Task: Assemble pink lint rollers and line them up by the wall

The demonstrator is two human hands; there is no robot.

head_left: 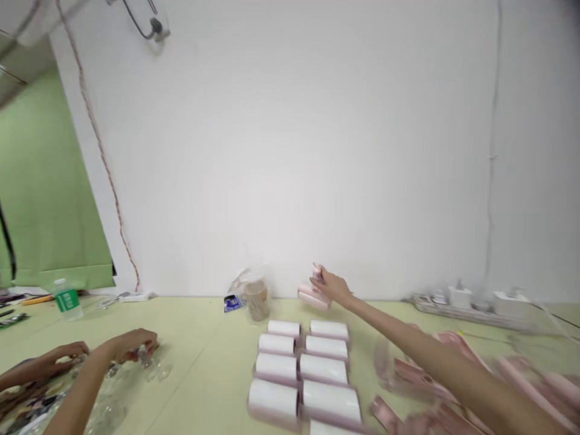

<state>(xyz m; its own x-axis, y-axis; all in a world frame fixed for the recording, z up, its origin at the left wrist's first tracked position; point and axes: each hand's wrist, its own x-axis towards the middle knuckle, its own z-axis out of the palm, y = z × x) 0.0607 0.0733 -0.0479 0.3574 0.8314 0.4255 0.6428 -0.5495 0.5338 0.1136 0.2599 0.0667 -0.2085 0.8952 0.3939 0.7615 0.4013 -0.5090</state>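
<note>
My right hand (330,285) reaches far forward, its fingers closed on a pink-and-white roll (312,297) at the back of the group, near the wall. In front of it lie two rows of white rolls with pink edges (301,371) on the pale green table (203,362). My left hand (132,344) rests low at the left with fingers curled over clear plastic wrapping (151,362). Another hand (61,353), coming in from the left edge, lies on the same heap of plastic.
Loose pink parts (435,386) lie blurred at the right under my forearm. By the wall stand a bagged brown cup (256,297), a blue packet (232,302), a green-labelled bottle (67,299) and a power strip with white chargers (471,302).
</note>
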